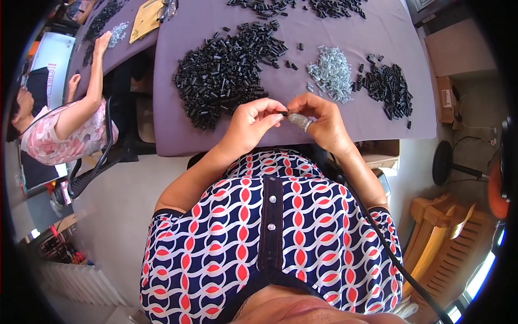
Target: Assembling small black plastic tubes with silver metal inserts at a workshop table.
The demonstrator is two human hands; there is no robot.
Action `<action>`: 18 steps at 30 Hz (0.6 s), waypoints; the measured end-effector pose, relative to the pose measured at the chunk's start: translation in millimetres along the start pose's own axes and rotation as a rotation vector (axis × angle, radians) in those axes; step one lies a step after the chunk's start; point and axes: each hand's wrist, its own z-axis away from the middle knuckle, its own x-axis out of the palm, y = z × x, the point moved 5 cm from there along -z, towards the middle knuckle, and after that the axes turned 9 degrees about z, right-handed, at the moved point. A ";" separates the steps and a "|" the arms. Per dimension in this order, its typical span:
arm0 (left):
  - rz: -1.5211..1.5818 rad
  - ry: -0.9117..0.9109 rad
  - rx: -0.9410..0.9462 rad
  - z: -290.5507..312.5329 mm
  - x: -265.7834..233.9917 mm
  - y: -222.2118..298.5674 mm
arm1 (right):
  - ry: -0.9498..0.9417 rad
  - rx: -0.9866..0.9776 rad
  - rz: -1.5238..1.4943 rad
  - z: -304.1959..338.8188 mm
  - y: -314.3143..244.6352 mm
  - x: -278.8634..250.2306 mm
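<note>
My left hand (251, 124) is closed in a pinch at the table's near edge, with a small black tube (282, 113) between thumb and fingertips. Facing it, my right hand (324, 121) is closed too, its fingertips meeting the tube's right end. A silvery-grey cover (299, 121) wraps the right thumb. Whatever else the right fingertips pinch is hidden. Just beyond my left hand spreads a large heap of black tubes (226, 70). Small shiny clear-silver pieces (330, 73) lie heaped beyond my right hand, with a smaller pile of black tubes (386, 89) to their right.
A purple-grey cloth covers the table (302, 27). More black pieces (329, 6) lie at its far side. On the left a co-worker (70, 121) sits at another table, one hand reaching toward small pieces. Cardboard boxes (447, 100) and a wooden chair (442, 232) stand to the right.
</note>
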 end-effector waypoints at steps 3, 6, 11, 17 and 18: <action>-0.198 -0.026 0.008 3.5 3.7 2.1 | -0.056 0.040 0.051 0.9 3.0 0.2; -0.090 -0.112 -0.080 6.3 6.5 1.9 | -0.139 0.065 -0.087 -0.1 7.7 -1.7; 0.129 -0.166 -0.234 6.0 3.4 -9.2 | -0.245 0.063 -0.363 0.7 12.0 4.7; 0.548 -0.042 -0.291 5.8 -6.9 -22.9 | 0.003 -0.275 0.317 0.4 -33.4 2.8; 0.549 -0.010 -0.300 6.1 -8.1 -22.4 | 0.011 -0.348 0.399 0.3 -36.0 3.9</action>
